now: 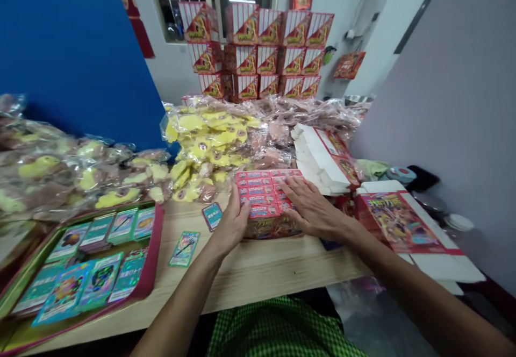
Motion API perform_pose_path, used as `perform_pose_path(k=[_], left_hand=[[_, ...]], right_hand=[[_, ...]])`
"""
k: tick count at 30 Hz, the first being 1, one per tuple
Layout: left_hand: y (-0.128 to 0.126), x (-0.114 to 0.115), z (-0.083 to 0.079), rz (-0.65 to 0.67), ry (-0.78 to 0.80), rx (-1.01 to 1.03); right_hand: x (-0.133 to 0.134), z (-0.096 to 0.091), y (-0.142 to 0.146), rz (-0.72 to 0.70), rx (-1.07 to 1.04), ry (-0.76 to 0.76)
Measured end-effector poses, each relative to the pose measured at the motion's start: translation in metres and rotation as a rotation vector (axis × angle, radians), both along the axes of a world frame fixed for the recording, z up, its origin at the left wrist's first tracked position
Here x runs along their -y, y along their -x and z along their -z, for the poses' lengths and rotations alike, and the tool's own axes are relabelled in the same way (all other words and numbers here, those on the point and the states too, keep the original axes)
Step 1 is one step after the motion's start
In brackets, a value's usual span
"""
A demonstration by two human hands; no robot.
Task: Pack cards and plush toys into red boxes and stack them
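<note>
My left hand (pixel 231 220) presses against the left side of a stack of red foil card packs (pixel 266 201) on the wooden table (pixel 258 273). My right hand (pixel 312 209) lies on the stack's right side with its fingers spread, so the two hands hold it between them. Lower packs show a printed picture band. Just left of my left hand lie a loose teal card (pixel 212 216) and a green card (pixel 184 249), both apart from the hand.
A red-rimmed tray (pixel 155 244) of sorted card piles sits at the table's left. Clear bags of yellow plush toys (pixel 213 136) lie behind. A white-and-red carton (pixel 324 158) and a flattened printed box (pixel 403 222) lie right. Stacked red boxes (pixel 258 50) rise beyond.
</note>
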State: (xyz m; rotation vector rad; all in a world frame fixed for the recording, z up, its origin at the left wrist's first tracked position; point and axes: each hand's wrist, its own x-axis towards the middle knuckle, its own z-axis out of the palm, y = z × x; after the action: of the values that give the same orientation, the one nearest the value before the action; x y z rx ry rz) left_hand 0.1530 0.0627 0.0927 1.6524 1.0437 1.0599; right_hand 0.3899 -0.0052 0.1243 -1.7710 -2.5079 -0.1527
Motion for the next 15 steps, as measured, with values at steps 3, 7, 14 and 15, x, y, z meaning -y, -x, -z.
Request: perform_pose_path(k=[3,7,14,15], left_hand=[[-0.004,-0.004,-0.003,0.046,-0.005,-0.069],[-0.003,-0.027,-0.023,-0.103,-0.223,-0.311],[-0.036,-0.058,-0.025,0.285,-0.376,-0.636],[-0.038,-0.058,-0.023,0.26,-0.357,-0.585]], right_hand=[[-0.01,-0.003,-0.005,-0.037,-0.068,-0.018],[-0.031,-0.015,-0.021,0.112,-0.18,-0.021],[-0.066,0.014,-0.01,0.147,-0.263,-0.038],[-0.069,0.017,-0.01,0.138,-0.35,-0.052]])
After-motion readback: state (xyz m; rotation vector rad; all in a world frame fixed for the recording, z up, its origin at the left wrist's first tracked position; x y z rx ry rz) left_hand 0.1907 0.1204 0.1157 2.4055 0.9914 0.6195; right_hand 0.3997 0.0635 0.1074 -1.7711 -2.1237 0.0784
